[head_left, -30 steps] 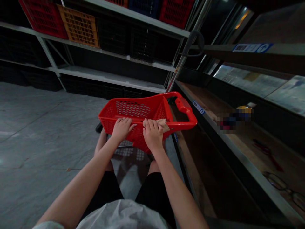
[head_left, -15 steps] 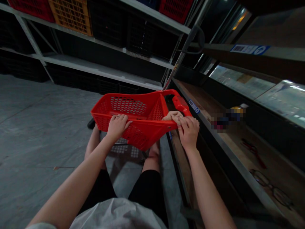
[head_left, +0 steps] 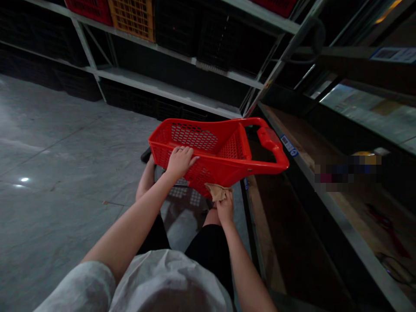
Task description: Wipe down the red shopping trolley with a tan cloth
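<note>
- Your left hand (head_left: pixel 180 161) lies over the near rim of the red basket cart (head_left: pixel 224 173), fingers across the edge and thumb out to the side; how firmly it grips, you cannot tell from here.
- Your right hand (head_left: pixel 225 209) pinches a tan cloth (head_left: pixel 217 191) at the lower outside of the cart's near wall, towards the handle end.
- The cart is in front of your knees, above the floor (head_left: pixel 48 151), its handle (head_left: pixel 275 151) just beside the wooden shelf's (head_left: pixel 286 123) front edge.
- On that shelf, to your right, a pixelated item (head_left: pixel 347 171) lies near the front edge, glasses (head_left: pixel 398 268) further towards you.
- Beyond the cart stands a rack (head_left: pixel 169 92) with a yellow crate (head_left: pixel 131 19).
</note>
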`<state>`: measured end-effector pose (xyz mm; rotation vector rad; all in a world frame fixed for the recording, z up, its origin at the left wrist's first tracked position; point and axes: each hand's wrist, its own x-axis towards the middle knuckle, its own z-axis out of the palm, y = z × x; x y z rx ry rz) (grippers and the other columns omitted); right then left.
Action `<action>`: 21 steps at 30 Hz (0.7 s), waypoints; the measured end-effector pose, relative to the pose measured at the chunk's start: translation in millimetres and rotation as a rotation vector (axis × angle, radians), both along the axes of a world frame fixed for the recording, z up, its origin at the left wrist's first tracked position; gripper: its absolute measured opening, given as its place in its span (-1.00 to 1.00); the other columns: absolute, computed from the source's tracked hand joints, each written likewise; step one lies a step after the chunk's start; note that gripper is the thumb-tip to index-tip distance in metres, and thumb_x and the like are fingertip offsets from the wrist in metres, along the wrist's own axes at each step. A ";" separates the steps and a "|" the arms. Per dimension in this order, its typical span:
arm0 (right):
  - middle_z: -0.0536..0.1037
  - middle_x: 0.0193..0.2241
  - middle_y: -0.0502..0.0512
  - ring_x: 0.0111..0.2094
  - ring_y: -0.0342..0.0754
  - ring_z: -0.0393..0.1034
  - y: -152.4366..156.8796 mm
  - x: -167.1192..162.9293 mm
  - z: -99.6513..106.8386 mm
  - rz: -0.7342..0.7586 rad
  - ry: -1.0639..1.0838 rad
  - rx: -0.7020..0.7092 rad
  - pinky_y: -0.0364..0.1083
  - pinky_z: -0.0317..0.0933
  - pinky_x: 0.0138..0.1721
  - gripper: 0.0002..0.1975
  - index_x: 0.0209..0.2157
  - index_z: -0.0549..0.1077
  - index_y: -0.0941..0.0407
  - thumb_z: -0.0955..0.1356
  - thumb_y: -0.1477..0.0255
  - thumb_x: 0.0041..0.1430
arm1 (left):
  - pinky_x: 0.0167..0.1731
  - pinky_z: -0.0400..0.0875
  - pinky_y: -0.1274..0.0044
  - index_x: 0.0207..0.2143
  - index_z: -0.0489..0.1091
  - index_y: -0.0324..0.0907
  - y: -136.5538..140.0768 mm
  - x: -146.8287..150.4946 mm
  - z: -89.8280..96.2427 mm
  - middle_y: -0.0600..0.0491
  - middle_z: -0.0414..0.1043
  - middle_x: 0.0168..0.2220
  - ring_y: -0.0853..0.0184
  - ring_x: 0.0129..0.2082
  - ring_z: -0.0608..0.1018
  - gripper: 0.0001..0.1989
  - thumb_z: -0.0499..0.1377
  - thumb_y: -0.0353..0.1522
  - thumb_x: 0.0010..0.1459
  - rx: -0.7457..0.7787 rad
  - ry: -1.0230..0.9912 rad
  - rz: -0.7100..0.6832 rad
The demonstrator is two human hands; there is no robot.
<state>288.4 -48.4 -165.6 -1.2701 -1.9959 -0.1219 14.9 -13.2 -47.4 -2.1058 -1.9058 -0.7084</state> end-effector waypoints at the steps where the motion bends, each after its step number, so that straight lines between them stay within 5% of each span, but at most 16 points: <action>1: 0.53 -0.27 0.21 -0.15 0.09 0.45 1.5 1.9 4.4 -0.029 0.056 0.022 0.03 0.40 -0.11 -0.79 -0.16 0.50 0.15 0.29 0.44 0.20 | 0.05 0.24 0.22 -0.13 0.41 -0.16 0.5 0.5 -0.8 -0.18 0.50 -0.13 0.00 -0.05 0.48 -0.60 -0.09 -0.11 0.42 0.003 -0.003 0.004; 7: 0.56 -0.07 0.39 0.03 0.26 0.46 40.1 25.7 87.6 -0.245 0.268 0.416 0.24 0.35 0.07 -0.76 -0.15 0.58 0.15 0.35 0.39 0.20 | 0.05 0.22 0.25 -0.13 0.40 -0.16 2.9 2.0 -4.9 -0.15 0.49 -0.14 0.02 -0.06 0.48 -0.59 -0.10 -0.09 0.41 0.035 0.033 0.047; 9: 0.52 0.01 0.42 0.09 0.31 0.42 48.5 24.1 96.1 -0.252 0.260 0.462 0.27 0.32 0.09 -0.79 -0.22 0.61 0.13 0.34 0.40 0.19 | 0.05 0.22 0.25 -0.13 0.40 -0.16 3.5 1.9 -4.9 -0.14 0.49 -0.13 0.03 -0.05 0.47 -0.60 -0.09 -0.09 0.42 0.026 0.022 0.039; 11: 0.53 -0.02 0.44 0.07 0.33 0.43 46.6 13.4 79.3 -0.270 0.281 0.379 0.28 0.32 0.07 -0.78 -0.25 0.62 0.15 0.34 0.38 0.18 | 0.05 0.22 0.25 -0.13 0.40 -0.16 4.0 1.8 -4.3 -0.14 0.49 -0.13 0.04 -0.05 0.47 -0.61 -0.08 -0.10 0.42 0.009 0.009 0.032; 14: 0.60 -0.27 0.43 -0.10 0.30 0.48 27.9 -13.3 24.0 -0.227 0.267 0.040 0.23 0.33 -0.01 -0.76 -0.36 0.60 0.19 0.32 0.37 0.18 | 0.06 0.21 0.25 -0.11 0.40 -0.15 4.1 1.8 -3.1 -0.14 0.49 -0.10 0.04 -0.03 0.46 -0.62 -0.07 -0.11 0.41 -0.005 -0.011 0.033; 17: 0.57 -0.51 0.33 -0.32 0.19 0.49 6.9 -38.7 -25.3 -0.172 0.257 -0.138 0.12 0.36 -0.19 -0.73 -0.52 0.52 0.16 0.31 0.36 0.20 | 0.06 0.20 0.24 -0.11 0.40 -0.16 3.8 1.3 -1.5 -0.16 0.49 -0.08 0.03 -0.01 0.46 -0.61 -0.08 -0.10 0.41 -0.012 -0.040 0.013; 21: 0.51 -0.63 0.14 -0.47 0.08 0.44 -3.9 -56.5 -39.1 -0.197 0.347 -0.211 0.02 0.33 -0.35 -0.71 -0.56 0.46 0.12 0.30 0.35 0.22 | 0.04 0.22 0.22 -0.11 0.39 -0.17 3.1 0.7 0.3 -0.18 0.48 -0.09 0.01 -0.02 0.46 -0.58 -0.11 -0.10 0.42 -0.030 -0.023 -0.001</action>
